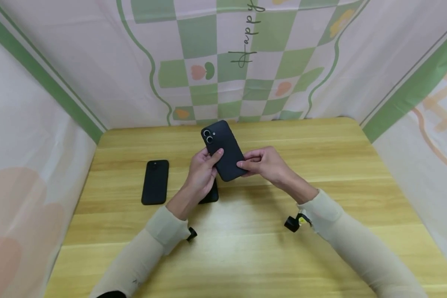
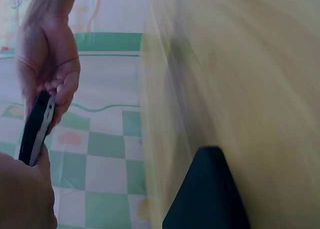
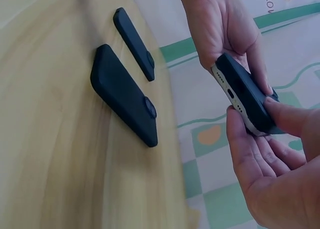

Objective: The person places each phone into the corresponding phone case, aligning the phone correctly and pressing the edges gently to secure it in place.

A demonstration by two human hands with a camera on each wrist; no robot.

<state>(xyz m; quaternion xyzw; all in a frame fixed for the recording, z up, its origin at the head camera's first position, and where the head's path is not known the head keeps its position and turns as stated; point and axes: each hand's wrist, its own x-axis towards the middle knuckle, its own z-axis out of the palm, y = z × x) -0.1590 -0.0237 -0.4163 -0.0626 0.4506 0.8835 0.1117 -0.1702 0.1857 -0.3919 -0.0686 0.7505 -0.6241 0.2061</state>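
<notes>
Both hands hold a smartphone (image 1: pixel 227 151) with a black back above the table, its two camera lenses toward the upper left in the head view. My left hand (image 1: pixel 203 171) grips the left long side, thumb lying across the back. At the lower right corner, my right hand (image 1: pixel 266 164) pinches the edge between thumb and fingers. In the right wrist view a pale bottom edge with a charging port (image 3: pixel 231 93) shows beside the black case (image 3: pixel 245 89). The side turned away from the head camera is hidden there.
A black phone-shaped piece (image 1: pixel 155 182) lies at the left of the wooden table (image 1: pixel 246 248). Another one (image 1: pixel 210 195) lies partly hidden under my left hand. Both have a camera bump in the right wrist view. Patterned cloth (image 1: pixel 197 37) hangs behind the table and at its sides.
</notes>
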